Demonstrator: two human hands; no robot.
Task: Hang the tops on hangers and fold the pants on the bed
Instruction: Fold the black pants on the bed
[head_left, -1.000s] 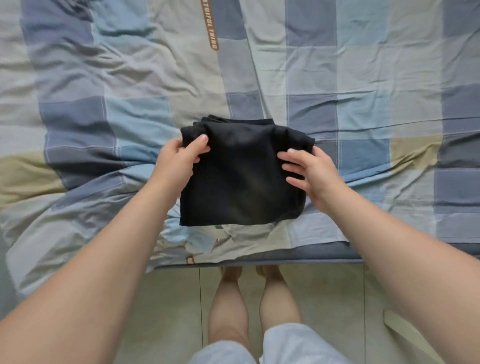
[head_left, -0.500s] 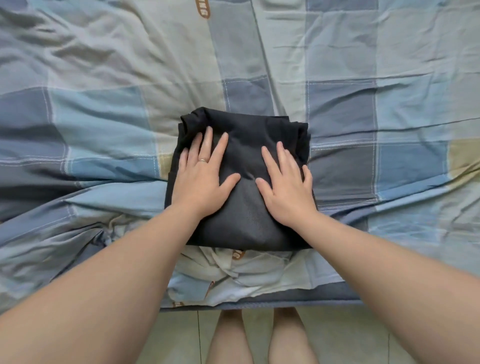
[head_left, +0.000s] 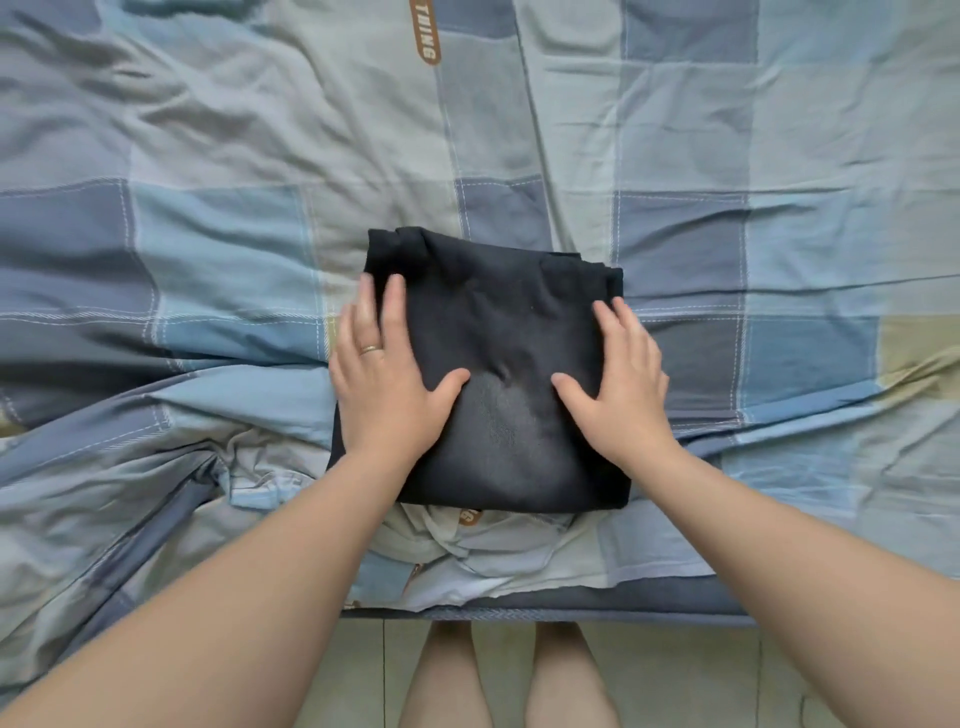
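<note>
The left hand (head_left: 384, 384) is pressing flat, fingers straight, on the left side of the folded black cloth pants (head_left: 498, 322). The right hand (head_left: 618, 384) is pressing flat on the right side. Both are equally near. The pants are lying mid-frame on the blue checked bed (head_left: 779, 156), near its lower edge, a little longer up-and-down than across. At the top middle, a brown tag (head_left: 426, 36) is showing "THING".
</note>
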